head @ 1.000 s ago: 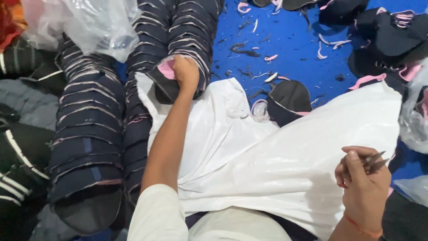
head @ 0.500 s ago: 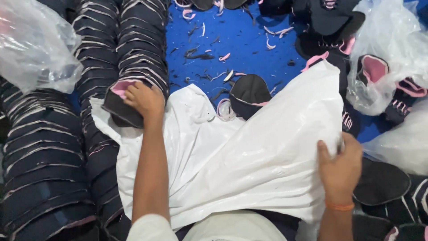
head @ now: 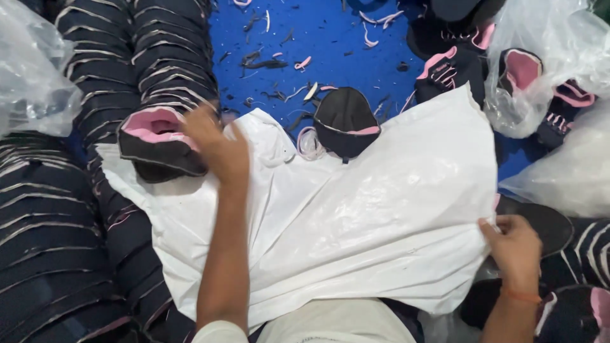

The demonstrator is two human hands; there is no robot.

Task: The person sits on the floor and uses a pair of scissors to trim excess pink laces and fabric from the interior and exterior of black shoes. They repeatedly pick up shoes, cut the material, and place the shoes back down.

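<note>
A large white plastic bag (head: 356, 216) lies spread across my lap and the floor. My left hand (head: 213, 143) reaches forward and grips the end cap of a stack of nested dark caps with pink lining (head: 155, 136), right at the bag's far left edge. My right hand (head: 515, 244) pinches the bag's right edge near my knee. A single dark cap with pink trim (head: 346, 121) sits just beyond the bag's top edge.
Long stacks of nested dark caps (head: 57, 228) fill the left side. Loose caps (head: 451, 70) and clear plastic bags holding caps (head: 540, 70) lie at the right. The blue floor (head: 318, 44) is strewn with thread and fabric scraps. Another clear bag (head: 28, 70) sits at upper left.
My right hand moved from raised in the air down onto the bag's right edge. My left hand stayed on the cap at the end of the stack while my view shifted right.
</note>
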